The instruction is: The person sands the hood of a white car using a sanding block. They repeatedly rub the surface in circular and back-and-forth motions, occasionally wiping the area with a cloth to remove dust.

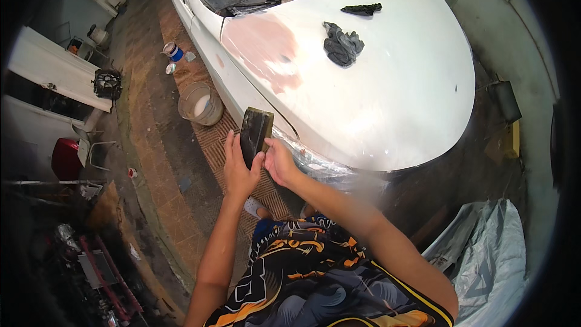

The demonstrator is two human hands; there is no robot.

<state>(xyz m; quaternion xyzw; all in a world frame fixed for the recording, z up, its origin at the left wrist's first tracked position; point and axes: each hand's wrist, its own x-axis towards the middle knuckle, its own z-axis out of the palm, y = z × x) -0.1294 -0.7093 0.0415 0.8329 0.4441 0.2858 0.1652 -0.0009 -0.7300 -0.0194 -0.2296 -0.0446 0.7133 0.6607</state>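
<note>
A dark rectangular sanding block [256,132] with brownish edges is held up in front of me, by the front corner of a white car [375,103]. My left hand [240,172] grips it along its left side and lower end, thumb across the front. At its lower right edge, my right hand [280,163] touches the block with curled fingers, partly hidden. On the bonnet are a pinkish-brown filler or primer patch [263,48], a crumpled grey cloth [343,45] and a small black crumpled item [362,9].
A bucket [213,111] with whitish liquid stands on the brown matting beside the car. Beyond it sits a blue-and-white can [174,52]. Clear plastic film [315,160] covers the car's front. A silvery sheet [493,260] lies at lower right, a red-and-white chair [66,157] stands left.
</note>
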